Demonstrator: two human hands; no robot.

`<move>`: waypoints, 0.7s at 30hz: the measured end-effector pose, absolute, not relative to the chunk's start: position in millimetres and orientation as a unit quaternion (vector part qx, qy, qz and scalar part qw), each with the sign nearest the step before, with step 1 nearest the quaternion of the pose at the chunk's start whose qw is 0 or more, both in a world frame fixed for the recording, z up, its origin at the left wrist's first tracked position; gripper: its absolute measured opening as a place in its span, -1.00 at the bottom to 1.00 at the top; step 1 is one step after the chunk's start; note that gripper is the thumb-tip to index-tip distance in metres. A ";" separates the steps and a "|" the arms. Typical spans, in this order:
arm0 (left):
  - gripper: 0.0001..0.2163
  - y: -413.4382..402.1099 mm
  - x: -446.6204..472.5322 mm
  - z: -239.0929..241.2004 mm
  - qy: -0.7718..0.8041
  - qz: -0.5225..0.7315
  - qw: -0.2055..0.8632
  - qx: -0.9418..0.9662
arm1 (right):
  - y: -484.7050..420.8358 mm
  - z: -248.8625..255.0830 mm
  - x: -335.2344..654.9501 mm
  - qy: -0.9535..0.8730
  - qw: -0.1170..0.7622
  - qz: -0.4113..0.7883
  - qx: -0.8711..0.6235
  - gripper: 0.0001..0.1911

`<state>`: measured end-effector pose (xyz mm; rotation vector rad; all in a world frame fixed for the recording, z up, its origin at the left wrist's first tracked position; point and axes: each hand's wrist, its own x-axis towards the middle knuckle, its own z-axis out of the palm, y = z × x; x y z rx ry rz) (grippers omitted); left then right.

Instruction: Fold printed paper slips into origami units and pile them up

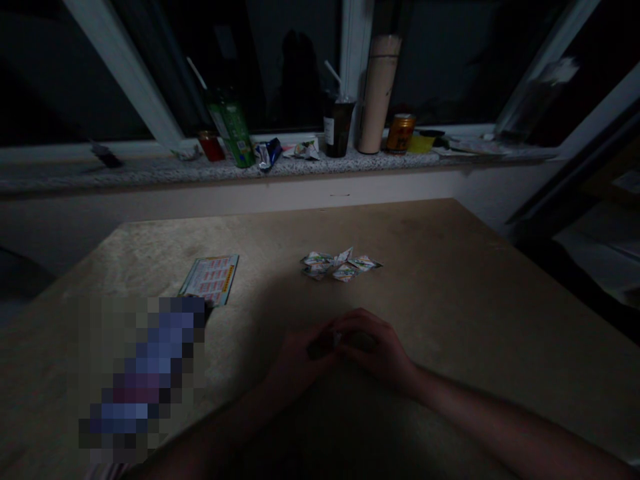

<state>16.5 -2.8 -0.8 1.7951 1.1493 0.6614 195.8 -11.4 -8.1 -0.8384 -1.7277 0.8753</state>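
Note:
My left hand (306, 353) and my right hand (377, 343) meet low in the middle of the view, over the table. Their fingers curl inward and the tips touch in a pinch. Between the fingertips a tiny pale bit (337, 338) shows; darkness and the fingers hide what it is. Just beyond the hands lies a cluster of folded printed paper pieces (341, 264), pointed at their corners. To the left rests a flat printed paper sheet or pad (210, 277) with rows of reddish print.
A pixelated bluish object (155, 360) covers the left front of the tabletop (425, 267). Along the speckled windowsill (290, 170) stand a green bottle (237, 133), a dark cup with a straw (339, 127), a tall pink flask (379, 97) and an orange can (400, 133).

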 end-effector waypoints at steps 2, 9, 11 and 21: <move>-0.64 -2.6 16.6 0.6 0.460 0.261 0.457 0.715 | -11.6 -6.7 196.1 -0.715 0.491 0.354 -0.351 -0.79; -0.65 -0.1 17.3 3.6 0.442 0.272 0.538 0.664 | -11.7 -7.0 198.6 -0.726 0.482 0.329 -0.364 -0.75; -0.66 0.3 17.2 4.2 0.437 0.273 0.546 0.661 | -11.7 -7.2 198.7 -0.728 0.482 0.324 -0.364 -0.75; -0.72 1.0 17.8 7.3 0.441 0.261 0.536 0.671 | -10.4 -9.6 199.3 -0.738 0.495 0.289 -0.356 -0.74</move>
